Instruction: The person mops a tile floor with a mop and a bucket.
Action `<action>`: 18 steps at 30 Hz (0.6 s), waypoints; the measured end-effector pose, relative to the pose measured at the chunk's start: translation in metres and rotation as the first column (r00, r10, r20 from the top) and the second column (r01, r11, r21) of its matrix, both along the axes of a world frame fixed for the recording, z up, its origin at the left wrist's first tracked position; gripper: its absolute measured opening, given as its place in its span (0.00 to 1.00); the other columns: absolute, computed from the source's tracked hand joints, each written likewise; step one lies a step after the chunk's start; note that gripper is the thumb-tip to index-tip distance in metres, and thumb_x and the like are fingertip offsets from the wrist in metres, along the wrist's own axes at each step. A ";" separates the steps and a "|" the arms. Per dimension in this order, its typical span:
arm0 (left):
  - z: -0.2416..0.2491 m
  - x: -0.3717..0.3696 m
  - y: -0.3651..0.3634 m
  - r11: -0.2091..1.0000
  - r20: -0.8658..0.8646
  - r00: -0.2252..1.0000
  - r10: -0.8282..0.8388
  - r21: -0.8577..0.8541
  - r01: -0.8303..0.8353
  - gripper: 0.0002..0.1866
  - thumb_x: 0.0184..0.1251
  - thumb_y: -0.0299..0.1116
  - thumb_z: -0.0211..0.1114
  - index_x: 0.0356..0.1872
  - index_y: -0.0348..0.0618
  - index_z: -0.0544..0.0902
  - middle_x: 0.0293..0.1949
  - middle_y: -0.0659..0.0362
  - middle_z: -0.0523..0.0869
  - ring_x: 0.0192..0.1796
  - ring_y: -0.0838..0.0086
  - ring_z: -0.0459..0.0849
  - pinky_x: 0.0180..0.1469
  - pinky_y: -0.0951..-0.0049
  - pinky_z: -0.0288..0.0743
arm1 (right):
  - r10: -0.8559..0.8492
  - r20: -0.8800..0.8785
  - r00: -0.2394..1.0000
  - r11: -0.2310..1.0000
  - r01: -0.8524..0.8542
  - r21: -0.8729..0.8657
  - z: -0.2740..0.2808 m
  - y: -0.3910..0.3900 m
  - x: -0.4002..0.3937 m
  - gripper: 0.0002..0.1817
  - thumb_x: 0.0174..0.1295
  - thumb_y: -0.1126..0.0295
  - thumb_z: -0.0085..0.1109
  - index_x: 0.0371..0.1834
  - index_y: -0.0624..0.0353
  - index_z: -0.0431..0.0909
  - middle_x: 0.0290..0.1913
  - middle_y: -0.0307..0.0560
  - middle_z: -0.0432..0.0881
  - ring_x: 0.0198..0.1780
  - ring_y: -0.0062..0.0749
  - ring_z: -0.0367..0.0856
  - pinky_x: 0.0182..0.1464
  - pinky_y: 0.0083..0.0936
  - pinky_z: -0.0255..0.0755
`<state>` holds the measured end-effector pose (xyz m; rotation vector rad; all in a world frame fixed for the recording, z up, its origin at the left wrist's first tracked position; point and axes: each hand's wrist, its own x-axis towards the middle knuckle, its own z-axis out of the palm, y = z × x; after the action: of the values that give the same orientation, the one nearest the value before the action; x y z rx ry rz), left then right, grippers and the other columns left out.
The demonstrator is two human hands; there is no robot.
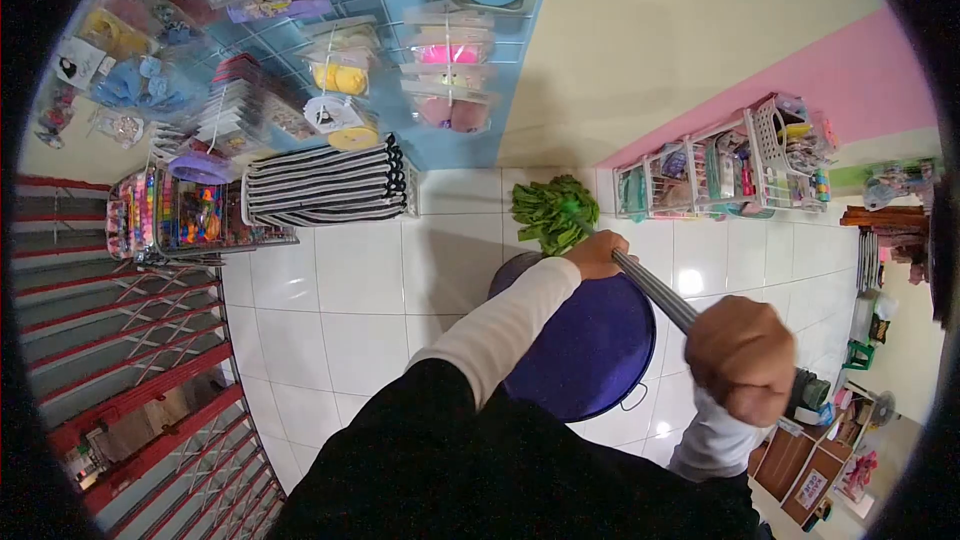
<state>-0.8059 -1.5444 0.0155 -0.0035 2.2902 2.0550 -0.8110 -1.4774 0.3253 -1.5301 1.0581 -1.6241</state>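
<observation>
Mop point(553, 212): green stringy head, floppy strips, on a thin metal handle point(655, 290); it rests on the white tile floor point(360, 290) at twelve o'clock from the bucket point(590, 340). We hold the handle in both fists: left hand point(597, 253) clamped low near the head, right hand point(740, 358) clamped high at four o'clock. Bucket: round, purple plastic, just under our arms. Floor: glossy, hard, square tiles. Risk, as we judge it: a wide swing could knock the white basket rack point(720, 165) at two o'clock, and wet glossy tile could cause a slip.
</observation>
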 end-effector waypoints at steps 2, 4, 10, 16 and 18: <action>0.000 0.025 -0.008 0.985 -0.088 0.989 0.116 -0.118 -0.126 0.19 0.55 0.43 0.60 0.14 0.38 0.72 0.20 0.47 0.75 0.28 0.55 0.76 0.32 0.59 0.66 | 0.210 0.060 0.976 0.978 -0.208 -0.028 0.014 -0.010 -0.009 0.22 0.55 0.67 0.50 0.05 0.58 0.61 0.07 0.44 0.64 0.06 0.31 0.65 0.08 0.26 0.57; 0.012 0.059 -0.020 0.952 -0.119 0.968 0.222 -0.188 -0.241 0.21 0.56 0.44 0.61 0.14 0.38 0.71 0.19 0.48 0.74 0.26 0.55 0.75 0.31 0.59 0.66 | 0.396 0.080 0.915 0.918 -0.394 -0.043 0.021 -0.024 -0.011 0.21 0.56 0.68 0.49 0.05 0.59 0.62 0.08 0.44 0.64 0.07 0.30 0.67 0.09 0.25 0.59; 0.001 0.180 -0.062 0.870 -0.008 0.932 0.363 -0.354 -0.342 0.18 0.54 0.40 0.64 0.15 0.36 0.74 0.16 0.48 0.72 0.19 0.57 0.71 0.25 0.60 0.63 | 0.303 0.393 0.868 0.948 -0.235 -0.212 -0.021 -0.037 0.039 0.21 0.56 0.68 0.50 0.05 0.58 0.59 0.08 0.46 0.63 0.06 0.36 0.61 0.10 0.29 0.53; -0.055 0.299 -0.099 0.840 0.170 0.889 0.424 -0.441 -0.317 0.10 0.40 0.36 0.68 0.17 0.42 0.77 0.19 0.51 0.76 0.27 0.53 0.76 0.30 0.60 0.68 | 0.302 0.359 0.883 0.932 -0.352 0.082 -0.080 -0.049 0.083 0.22 0.56 0.70 0.49 0.07 0.60 0.53 0.09 0.46 0.53 0.11 0.41 0.55 0.18 0.35 0.46; -0.060 0.309 -0.102 0.828 0.225 0.881 0.417 -0.493 -0.266 0.10 0.37 0.35 0.68 0.19 0.42 0.78 0.20 0.52 0.78 0.28 0.53 0.77 0.31 0.60 0.69 | 0.254 0.303 0.918 0.944 -0.303 0.128 -0.087 -0.041 0.082 0.22 0.54 0.71 0.49 0.07 0.60 0.52 0.09 0.44 0.55 0.11 0.38 0.55 0.18 0.33 0.48</action>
<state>-0.4970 -1.6469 -0.0447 -0.7780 2.6156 1.4276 -0.7285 -1.5189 0.2386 -1.2269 0.7619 -1.4567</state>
